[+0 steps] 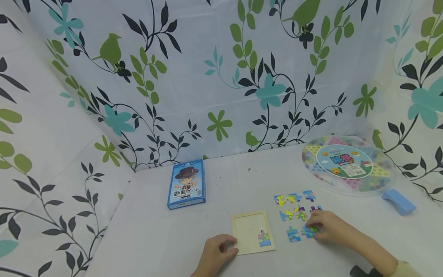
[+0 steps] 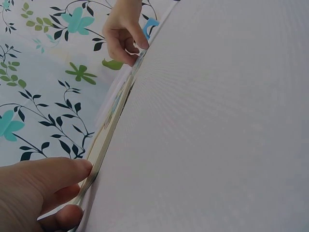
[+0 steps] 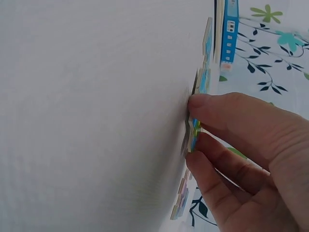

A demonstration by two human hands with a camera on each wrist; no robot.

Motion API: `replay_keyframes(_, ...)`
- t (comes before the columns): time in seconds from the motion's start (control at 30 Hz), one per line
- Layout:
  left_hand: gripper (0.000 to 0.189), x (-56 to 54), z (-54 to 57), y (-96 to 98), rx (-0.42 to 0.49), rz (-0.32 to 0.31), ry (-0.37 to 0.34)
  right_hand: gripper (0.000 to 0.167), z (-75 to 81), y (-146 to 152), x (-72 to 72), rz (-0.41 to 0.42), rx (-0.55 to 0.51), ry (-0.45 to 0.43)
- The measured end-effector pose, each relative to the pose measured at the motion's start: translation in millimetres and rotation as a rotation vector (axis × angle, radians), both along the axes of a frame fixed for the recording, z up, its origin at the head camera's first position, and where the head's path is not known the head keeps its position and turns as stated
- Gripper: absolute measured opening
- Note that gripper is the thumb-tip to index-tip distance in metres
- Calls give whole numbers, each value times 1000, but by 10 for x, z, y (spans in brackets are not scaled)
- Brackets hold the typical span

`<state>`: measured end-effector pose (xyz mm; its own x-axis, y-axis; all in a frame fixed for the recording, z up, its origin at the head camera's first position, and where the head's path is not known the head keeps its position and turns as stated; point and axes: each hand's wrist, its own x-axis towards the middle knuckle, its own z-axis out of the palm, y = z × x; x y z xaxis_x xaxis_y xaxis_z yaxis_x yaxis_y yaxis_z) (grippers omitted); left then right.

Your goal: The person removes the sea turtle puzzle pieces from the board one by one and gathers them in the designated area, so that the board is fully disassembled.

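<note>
A square wooden puzzle tray [image 1: 247, 234] lies on the table, with one jigsaw piece [image 1: 264, 239] set in its lower right corner. My left hand [image 1: 217, 252] holds the tray's left edge; in the left wrist view the thumb [image 2: 79, 167] lies at the rim with curled fingers beside it. Between thumb and fingertips, my right hand [image 1: 327, 227] pinches a blue and green jigsaw piece [image 3: 194, 130], which looks slightly tilted off the table. Left of that hand lies another blue piece [image 1: 293, 234]. Several more loose pieces [image 1: 286, 215] are spread just beyond it, some partly overlapped by the fingers.
A blue card-game box [image 1: 187, 184] lies at the back left. Toward the back right is a round, clear-lidded bead case [image 1: 346, 163], with a light blue arched block [image 1: 398, 202] in front of it. Patterned cloth [image 1: 194, 77] hangs behind and beside the white table [image 1: 152, 238].
</note>
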<state>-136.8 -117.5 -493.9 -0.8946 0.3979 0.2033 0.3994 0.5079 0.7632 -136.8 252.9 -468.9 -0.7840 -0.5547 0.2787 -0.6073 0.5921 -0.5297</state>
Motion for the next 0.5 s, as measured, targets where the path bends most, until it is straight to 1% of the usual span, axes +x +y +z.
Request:
replay_keyframes(0.07,17,0,0,1,5,-2,3,23,0,2,1,-3,12,0)
replay_keyframes(0.3,17,-4,-2,-5,3,1,-5,22,42,-12,13,-61,105,-84)
replay_keyframes(0.5,17,-1,-1,-5,9,-6,6,23,64,-17,21,-81,120,-113)
